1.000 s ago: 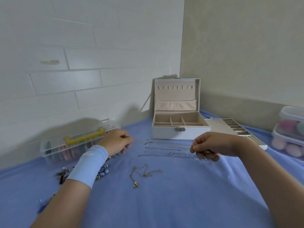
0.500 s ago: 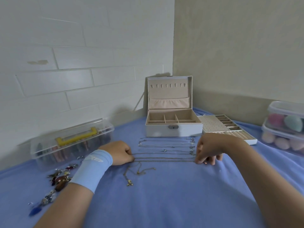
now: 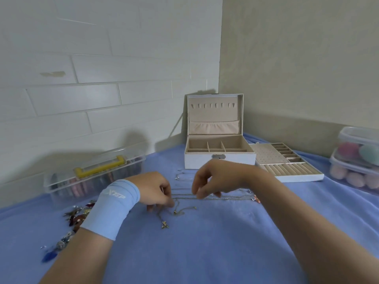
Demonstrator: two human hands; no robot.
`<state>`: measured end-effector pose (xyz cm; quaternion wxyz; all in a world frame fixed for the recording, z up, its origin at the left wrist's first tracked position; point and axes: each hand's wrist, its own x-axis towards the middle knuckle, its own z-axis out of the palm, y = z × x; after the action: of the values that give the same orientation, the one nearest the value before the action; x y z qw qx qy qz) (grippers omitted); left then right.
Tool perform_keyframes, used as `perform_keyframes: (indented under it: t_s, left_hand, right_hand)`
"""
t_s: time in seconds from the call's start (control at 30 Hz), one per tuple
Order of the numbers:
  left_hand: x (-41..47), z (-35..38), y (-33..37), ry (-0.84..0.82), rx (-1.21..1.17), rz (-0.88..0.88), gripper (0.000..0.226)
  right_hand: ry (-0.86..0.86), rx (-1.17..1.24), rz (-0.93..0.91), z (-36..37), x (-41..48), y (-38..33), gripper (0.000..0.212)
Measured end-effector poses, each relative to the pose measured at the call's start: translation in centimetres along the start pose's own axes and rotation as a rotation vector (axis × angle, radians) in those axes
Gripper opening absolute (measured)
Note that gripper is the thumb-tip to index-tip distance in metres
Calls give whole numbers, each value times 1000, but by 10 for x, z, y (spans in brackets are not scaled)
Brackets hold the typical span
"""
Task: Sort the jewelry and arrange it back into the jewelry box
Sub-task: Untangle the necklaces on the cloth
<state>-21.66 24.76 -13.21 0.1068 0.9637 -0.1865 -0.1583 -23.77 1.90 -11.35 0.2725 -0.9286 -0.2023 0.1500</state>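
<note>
On the blue cloth (image 3: 205, 253), several silver chains (image 3: 225, 198) lie pulled out straight in rows, their long axis running left to right, parallel to the front of the jewelry box (image 3: 219, 159) just behind them. Nearer the person a gold necklace (image 3: 184, 209) lies loose and kinked rather than straight, and its small pendant (image 3: 165, 224) points toward the person. The left hand (image 3: 153, 191), with a pale blue wristband (image 3: 114, 208) on its wrist, is bent down over the left end of that necklace; its grip is drawn together, the curled fingertips pinching the gold chain. The right hand (image 3: 219, 178) hangs over the middle of the silver rows with its fingers curled downward; it is blurred, so I cannot tell whether its grip is spread or holds a chain. The box stands open, its lid upright and its compartments facing up. A divided tray (image 3: 287, 171) lies just beside it on the right. To the left are a clear case (image 3: 94, 177) with a yellow handle and a scatter of small trinkets (image 3: 75, 216); stacked tubs (image 3: 356, 158) stand at the far right
</note>
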Motion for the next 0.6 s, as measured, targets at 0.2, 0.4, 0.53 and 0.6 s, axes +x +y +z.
perform_keyframes:
  t_s: [0.2, 0.4, 0.53, 0.6]
  left_hand:
    - [0, 2, -3, -82, -15, -9, 19]
    - [1, 4, 0, -88, 35, 63, 9]
    - [1, 5, 1, -87, 30, 76, 7]
    - [0, 2, 1, -98, 15, 103, 6]
  right_hand:
    - [-130, -156, 35, 27, 38, -17, 15]
    - [-85, -35, 19, 30, 38, -3, 3]
    - [9, 263, -58, 24, 32, 6, 10]
    - [44, 476, -121, 23, 32, 10, 8]
